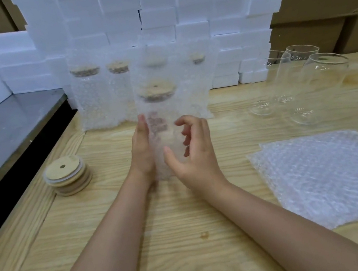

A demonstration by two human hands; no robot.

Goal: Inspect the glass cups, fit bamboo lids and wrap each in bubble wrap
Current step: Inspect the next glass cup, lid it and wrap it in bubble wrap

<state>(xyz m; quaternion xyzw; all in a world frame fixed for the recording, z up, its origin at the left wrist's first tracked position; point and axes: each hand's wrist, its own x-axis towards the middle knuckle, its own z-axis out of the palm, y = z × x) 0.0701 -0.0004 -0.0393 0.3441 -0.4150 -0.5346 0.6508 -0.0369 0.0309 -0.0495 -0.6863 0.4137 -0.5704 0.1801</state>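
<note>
One lidded cup [159, 122] stands inside bubble wrap [154, 69]; left hand [142, 150] presses flat, right hand [196, 153] curls beside, grip unclear.

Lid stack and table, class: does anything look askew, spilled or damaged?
The lid stack is staggered, upper lids offset from lower ones. A small brown mark spots the table near the front. No breakage shows.

Wrapped cups [91, 102] block rear; lid stack [67, 175] left, bare glasses [318, 82] and bubble sheets [330, 177] right; near tabletop [167, 253] open.
</note>
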